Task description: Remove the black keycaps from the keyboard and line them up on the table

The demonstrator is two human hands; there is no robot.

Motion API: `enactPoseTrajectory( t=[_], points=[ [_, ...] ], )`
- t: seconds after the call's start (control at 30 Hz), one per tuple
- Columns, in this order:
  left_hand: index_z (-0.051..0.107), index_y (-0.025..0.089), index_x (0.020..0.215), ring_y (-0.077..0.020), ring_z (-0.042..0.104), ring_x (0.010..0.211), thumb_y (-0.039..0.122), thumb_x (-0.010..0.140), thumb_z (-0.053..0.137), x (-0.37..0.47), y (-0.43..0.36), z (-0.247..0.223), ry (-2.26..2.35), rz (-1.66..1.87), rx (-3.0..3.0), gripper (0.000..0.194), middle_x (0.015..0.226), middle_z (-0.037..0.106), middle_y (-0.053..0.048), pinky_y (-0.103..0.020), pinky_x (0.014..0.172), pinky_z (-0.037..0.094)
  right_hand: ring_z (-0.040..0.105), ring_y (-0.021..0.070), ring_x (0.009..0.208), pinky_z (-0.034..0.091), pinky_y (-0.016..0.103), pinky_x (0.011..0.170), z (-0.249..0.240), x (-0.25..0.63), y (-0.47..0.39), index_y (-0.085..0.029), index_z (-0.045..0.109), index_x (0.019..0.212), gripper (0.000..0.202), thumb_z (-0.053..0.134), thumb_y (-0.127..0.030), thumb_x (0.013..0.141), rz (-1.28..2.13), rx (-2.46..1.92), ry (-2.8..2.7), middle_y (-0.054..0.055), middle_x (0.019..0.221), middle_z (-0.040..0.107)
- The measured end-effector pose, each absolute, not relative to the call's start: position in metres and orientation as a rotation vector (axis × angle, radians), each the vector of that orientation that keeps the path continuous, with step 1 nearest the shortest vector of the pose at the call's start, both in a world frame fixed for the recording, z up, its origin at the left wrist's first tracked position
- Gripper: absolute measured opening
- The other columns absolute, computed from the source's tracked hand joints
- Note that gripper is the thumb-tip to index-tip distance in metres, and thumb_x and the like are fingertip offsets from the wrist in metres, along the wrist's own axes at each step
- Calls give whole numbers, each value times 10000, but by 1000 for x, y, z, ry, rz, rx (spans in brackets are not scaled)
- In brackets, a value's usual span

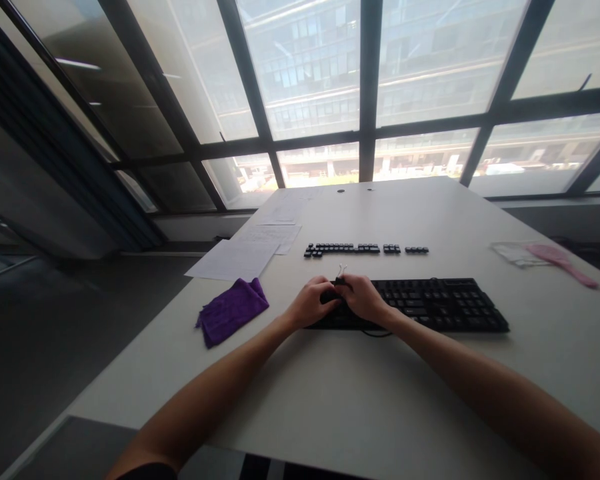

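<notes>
A black keyboard [445, 303] lies across the white table, its left part covered by my hands. Above that part, my left hand [310, 303] and my right hand [363, 297] meet with bent fingers. Between their fingertips is a small black keycap puller [339, 280], its two thin wire prongs pointing up and away from me. Both hands appear closed on it; whether a keycap is also between the fingers is hidden. Behind the keyboard, loose black keycaps [340, 248] are laid out in a row with small gaps.
Left of the keyboard lies a folded purple cloth [234, 310]. Sheets of paper [237, 259] spread along the table's left edge. On the right are a clear plastic bag [515, 255] and a pink brush-like item [563, 261]. A cable [377, 335] shows at the keyboard's front edge.
</notes>
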State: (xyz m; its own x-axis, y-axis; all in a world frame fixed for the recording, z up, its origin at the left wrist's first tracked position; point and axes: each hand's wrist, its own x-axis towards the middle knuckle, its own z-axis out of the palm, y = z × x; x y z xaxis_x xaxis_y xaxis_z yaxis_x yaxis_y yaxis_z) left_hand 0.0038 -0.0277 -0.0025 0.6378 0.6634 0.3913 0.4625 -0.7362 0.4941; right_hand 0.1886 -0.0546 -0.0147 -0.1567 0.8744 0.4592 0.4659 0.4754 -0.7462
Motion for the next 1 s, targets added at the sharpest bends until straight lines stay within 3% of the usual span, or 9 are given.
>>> enactPoseTrajectory(
  t=[0.4,0.7,0.83,1.0],
  points=[
    [727,210,919,-195,636,855,245,859,674,10,-26,-8,989,892,2386,87,893,674,-45,-328,792,506,547,142,539,372,243,532,-17,192,-45,-171,635,669,174,535,-190,810,821,-1119,-1578,-8,559,610],
    [655,225,1041,-182,648,829,292,874,689,9,-30,-6,980,1079,2360,183,904,687,-26,-319,798,527,565,156,651,404,260,620,-13,188,-52,-187,616,783,186,545,-315,898,675,-1091,-1566,7,703,652],
    [629,227,1064,-163,637,801,316,885,681,9,-30,-6,949,1154,2389,207,927,660,-27,-302,788,536,541,147,604,390,256,591,-13,188,-51,-194,599,855,189,519,-351,923,722,-1102,-1554,-8,677,640],
    [627,233,1129,-133,623,788,312,915,637,7,-29,-7,878,1160,2482,228,1092,598,-56,-296,795,551,609,172,683,452,283,659,-16,189,-45,-194,597,812,211,527,-363,918,769,-1046,-1519,24,752,676]
  ],
)
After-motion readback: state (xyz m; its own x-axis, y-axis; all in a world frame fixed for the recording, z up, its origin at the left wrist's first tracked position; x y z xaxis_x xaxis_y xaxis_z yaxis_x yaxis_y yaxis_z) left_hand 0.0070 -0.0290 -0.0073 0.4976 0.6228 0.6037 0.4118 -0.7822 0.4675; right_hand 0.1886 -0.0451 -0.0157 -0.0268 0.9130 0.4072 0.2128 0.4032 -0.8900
